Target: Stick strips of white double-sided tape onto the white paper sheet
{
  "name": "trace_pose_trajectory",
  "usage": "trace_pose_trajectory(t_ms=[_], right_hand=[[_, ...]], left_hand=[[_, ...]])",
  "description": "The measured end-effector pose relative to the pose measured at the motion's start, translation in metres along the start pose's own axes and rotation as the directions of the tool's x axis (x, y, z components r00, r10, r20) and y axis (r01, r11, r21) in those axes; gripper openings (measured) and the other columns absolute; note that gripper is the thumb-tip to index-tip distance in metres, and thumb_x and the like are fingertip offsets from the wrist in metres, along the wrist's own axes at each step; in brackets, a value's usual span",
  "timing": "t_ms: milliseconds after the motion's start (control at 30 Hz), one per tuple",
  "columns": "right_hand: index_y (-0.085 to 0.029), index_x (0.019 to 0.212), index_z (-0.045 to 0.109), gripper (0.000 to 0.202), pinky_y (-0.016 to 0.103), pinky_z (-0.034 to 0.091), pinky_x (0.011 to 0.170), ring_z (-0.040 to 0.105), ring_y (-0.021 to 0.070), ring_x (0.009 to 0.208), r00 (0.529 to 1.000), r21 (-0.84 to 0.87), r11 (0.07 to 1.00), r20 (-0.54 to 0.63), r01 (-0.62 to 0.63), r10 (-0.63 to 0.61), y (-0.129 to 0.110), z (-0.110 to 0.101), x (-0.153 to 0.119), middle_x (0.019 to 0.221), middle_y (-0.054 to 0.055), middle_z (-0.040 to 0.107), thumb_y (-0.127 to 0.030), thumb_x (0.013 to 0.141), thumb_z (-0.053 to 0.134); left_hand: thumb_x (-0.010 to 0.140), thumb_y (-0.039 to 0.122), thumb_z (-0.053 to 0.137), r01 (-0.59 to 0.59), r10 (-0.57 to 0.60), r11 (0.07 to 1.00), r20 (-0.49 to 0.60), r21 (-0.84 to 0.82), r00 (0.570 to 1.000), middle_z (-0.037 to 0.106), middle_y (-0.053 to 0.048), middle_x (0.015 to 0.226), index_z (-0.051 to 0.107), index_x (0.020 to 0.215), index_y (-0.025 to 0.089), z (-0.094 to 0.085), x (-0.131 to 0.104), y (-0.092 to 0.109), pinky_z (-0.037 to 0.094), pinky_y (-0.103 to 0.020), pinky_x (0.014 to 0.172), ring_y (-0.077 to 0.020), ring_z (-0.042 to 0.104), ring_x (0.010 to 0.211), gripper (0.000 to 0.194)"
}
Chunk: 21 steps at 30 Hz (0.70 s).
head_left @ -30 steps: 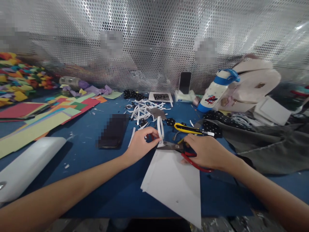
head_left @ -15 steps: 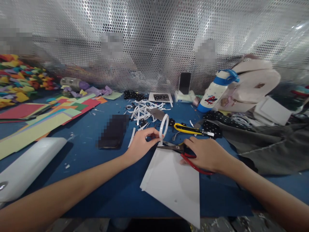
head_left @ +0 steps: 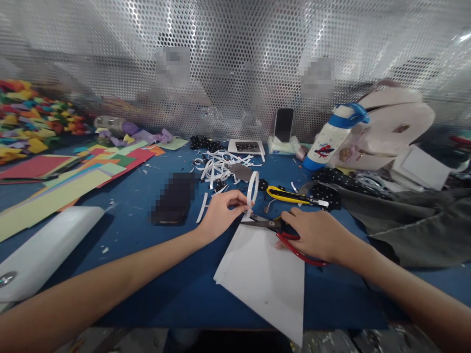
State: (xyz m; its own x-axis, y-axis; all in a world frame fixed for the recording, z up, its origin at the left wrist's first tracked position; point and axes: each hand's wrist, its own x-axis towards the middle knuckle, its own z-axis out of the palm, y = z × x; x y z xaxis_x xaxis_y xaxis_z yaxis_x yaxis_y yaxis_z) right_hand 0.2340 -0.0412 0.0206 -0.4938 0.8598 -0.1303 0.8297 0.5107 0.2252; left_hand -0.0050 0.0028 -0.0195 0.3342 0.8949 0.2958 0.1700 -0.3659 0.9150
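My left hand [head_left: 222, 213] pinches a narrow white paper strip [head_left: 250, 191] that curls up into a loop above its fingertips. Red-handled scissors [head_left: 270, 224] are in my right hand [head_left: 312, 233], fingers wrapped around the handles. Their blades point left, parted a little, just below the strip's lower end and beside my left fingertips. White paper sheets [head_left: 265, 274] lie below the blades, their near corner hanging past the table edge. Just behind the scissors rests a yellow utility knife [head_left: 290, 195].
Cut white strips [head_left: 221, 166] are heaped behind my hands. A dark phone [head_left: 174, 198] lies left, near coloured paper strips [head_left: 73, 189] and a white elongated object [head_left: 51, 250]. A water bottle [head_left: 333, 137], pink bag [head_left: 397, 130] and grey cloth [head_left: 415, 220] occupy the right side.
The scissor blades have parted slightly, and my left hand with the looped strip has shifted a little right and up from the sheets' top edge. The view has shifted slightly.
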Motion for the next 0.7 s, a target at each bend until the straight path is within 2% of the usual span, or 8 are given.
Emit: trace_pose_trajectory(t_ms=[267, 500, 700], right_hand=[[-0.018, 0.107, 0.058, 0.06, 0.034, 0.044, 0.057, 0.067, 0.0278, 0.073, 1.0, 0.006, 1.0, 0.007, 0.015, -0.015, 0.0, 0.001, 0.0, 0.094, 0.011, 0.065, -0.069, 0.091, 0.031], [-0.015, 0.103, 0.058, 0.062, 0.035, 0.045, 0.058, 0.068, 0.0297, 0.075, 1.0, 0.016, 1.0, -0.008, 0.011, -0.011, 0.0, 0.0, -0.002, 0.093, 0.012, 0.066, -0.071, 0.088, 0.036], [-0.019, 0.097, 0.06, 0.056, 0.033, 0.045, 0.058, 0.068, 0.0297, 0.078, 0.999, 0.056, 0.998, -0.032, -0.039, 0.041, 0.017, -0.008, -0.02, 0.09, 0.01, 0.07, -0.072, 0.081, 0.049]], left_hand=[[0.082, 0.019, 0.062, -0.011, 0.012, 1.0, -0.02, 0.029, 1.0, 0.072, -0.006, 0.089, 0.068, 0.083, 0.015, 0.003, 0.003, -0.004, 0.056, -0.029, 0.079, -0.0181, 0.069, 0.084, 0.007], [0.081, 0.019, 0.063, -0.016, 0.016, 0.999, -0.017, 0.048, 1.0, 0.072, -0.005, 0.088, 0.067, 0.082, 0.015, 0.003, 0.002, -0.005, 0.056, -0.03, 0.079, -0.018, 0.069, 0.083, 0.006], [0.081, 0.019, 0.062, -0.017, 0.018, 0.999, -0.009, 0.049, 1.0, 0.073, -0.006, 0.087, 0.065, 0.082, 0.015, 0.002, 0.001, -0.005, 0.057, -0.031, 0.079, -0.0179, 0.07, 0.081, 0.005]])
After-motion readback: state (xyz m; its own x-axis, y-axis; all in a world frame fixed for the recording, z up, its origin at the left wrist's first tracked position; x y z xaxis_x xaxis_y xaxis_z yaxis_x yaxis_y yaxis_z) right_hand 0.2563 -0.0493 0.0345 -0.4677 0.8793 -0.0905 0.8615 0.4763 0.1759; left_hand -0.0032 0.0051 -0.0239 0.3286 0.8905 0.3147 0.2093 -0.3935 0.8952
